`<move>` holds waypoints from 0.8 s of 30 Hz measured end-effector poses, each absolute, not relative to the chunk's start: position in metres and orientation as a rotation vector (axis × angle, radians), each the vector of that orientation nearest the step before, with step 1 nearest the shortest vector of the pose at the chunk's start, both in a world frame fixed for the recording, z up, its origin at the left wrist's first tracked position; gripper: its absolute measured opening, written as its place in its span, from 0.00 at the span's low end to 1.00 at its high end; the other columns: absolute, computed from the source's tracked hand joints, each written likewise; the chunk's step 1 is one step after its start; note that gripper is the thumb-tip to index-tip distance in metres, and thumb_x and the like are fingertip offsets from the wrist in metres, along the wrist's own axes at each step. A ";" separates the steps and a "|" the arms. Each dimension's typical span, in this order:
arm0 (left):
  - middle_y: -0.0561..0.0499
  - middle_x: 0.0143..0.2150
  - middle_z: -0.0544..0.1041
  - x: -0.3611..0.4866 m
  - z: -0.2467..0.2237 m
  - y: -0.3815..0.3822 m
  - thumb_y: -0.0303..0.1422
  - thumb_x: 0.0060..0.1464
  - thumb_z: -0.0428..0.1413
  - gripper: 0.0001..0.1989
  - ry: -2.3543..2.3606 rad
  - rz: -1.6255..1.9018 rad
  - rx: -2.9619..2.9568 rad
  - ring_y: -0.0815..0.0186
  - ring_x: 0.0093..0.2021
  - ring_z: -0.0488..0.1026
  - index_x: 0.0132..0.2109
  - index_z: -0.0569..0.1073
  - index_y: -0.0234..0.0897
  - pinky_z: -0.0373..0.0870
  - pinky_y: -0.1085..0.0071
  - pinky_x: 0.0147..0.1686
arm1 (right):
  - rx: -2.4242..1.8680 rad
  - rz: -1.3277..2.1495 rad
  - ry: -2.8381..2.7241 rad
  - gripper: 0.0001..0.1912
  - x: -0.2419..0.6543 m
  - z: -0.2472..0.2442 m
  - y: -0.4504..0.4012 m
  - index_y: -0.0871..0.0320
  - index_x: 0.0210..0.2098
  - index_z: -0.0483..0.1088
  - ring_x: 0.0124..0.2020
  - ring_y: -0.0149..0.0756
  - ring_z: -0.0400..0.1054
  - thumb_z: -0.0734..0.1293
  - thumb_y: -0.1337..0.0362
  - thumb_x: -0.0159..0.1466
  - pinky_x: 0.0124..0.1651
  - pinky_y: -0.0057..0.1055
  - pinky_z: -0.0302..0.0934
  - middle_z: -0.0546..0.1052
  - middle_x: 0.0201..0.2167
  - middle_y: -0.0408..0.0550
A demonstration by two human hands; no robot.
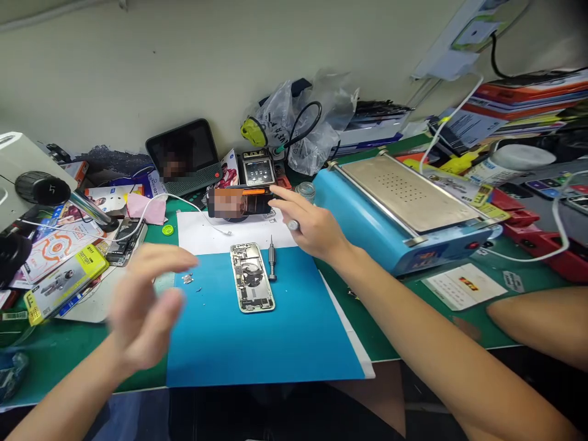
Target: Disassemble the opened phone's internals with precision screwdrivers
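Head feed: blue mat (220, 349), with the opened phone (252, 275) lying near its upper middle.
I log my left hand (144, 306) over the mat's left side, blurred, fingers parted, released. My right hand (316, 229) grasps a grey cylindrical tool (293, 226), index finger at the right end of the propped phone (258, 201); contact I cannot tell. Screwdriver (272, 260) just beside the opened phone; small metal part (188, 278) to its left.

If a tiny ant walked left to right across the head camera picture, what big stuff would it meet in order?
Yellow packet, then the left hand, the opened phone, the screwdriver, and last the blue machine.
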State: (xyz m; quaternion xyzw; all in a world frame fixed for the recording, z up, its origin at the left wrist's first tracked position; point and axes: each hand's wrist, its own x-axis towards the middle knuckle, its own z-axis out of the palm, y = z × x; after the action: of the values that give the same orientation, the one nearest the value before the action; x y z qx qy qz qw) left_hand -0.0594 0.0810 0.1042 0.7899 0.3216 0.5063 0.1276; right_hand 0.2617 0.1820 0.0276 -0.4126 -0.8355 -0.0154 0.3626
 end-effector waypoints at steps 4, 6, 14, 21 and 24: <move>0.48 0.37 0.78 -0.032 0.049 0.078 0.27 0.68 0.52 0.08 0.786 0.877 2.747 0.64 0.34 0.71 0.50 0.74 0.37 0.67 0.66 0.34 | -0.982 0.368 -1.792 0.12 0.257 0.026 0.134 0.50 0.54 0.72 0.28 0.34 0.74 0.61 0.60 0.74 0.32 0.33 0.69 0.80 0.34 0.45; 0.50 0.33 0.76 -0.024 0.027 0.080 0.28 0.68 0.51 0.07 0.709 0.777 2.876 0.65 0.31 0.68 0.46 0.74 0.36 0.63 0.66 0.31 | -1.012 0.645 -1.596 0.13 0.255 0.019 0.115 0.50 0.52 0.72 0.22 0.32 0.64 0.67 0.53 0.70 0.27 0.32 0.62 0.70 0.23 0.39; 0.52 0.28 0.73 -0.016 0.016 0.087 0.31 0.69 0.50 0.11 0.752 0.860 2.858 0.66 0.28 0.66 0.40 0.75 0.37 0.59 0.65 0.29 | -0.962 0.986 -1.471 0.23 0.248 -0.012 0.102 0.54 0.32 0.68 0.19 0.30 0.55 0.56 0.44 0.71 0.21 0.30 0.51 0.64 0.23 0.41; 0.54 0.24 0.71 -0.020 0.006 0.078 0.30 0.69 0.50 0.11 0.721 0.822 2.868 0.68 0.24 0.65 0.38 0.75 0.36 0.57 0.67 0.26 | -1.074 0.928 -1.461 0.13 0.238 -0.018 0.092 0.51 0.49 0.68 0.19 0.31 0.53 0.68 0.53 0.68 0.25 0.31 0.50 0.58 0.18 0.33; 0.56 0.23 0.70 -0.019 0.006 0.074 0.30 0.69 0.50 0.11 0.662 0.768 2.891 0.69 0.22 0.64 0.38 0.75 0.36 0.56 0.69 0.24 | -1.090 0.928 -1.478 0.13 0.238 -0.017 0.089 0.50 0.47 0.67 0.19 0.31 0.55 0.70 0.57 0.66 0.26 0.32 0.51 0.58 0.17 0.32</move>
State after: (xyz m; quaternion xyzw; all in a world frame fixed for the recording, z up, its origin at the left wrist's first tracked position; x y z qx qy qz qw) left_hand -0.0192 0.0742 0.0057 0.9429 0.2160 0.2505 0.0390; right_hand 0.2382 0.0895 -0.0170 -0.4538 -0.6154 0.3865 0.5157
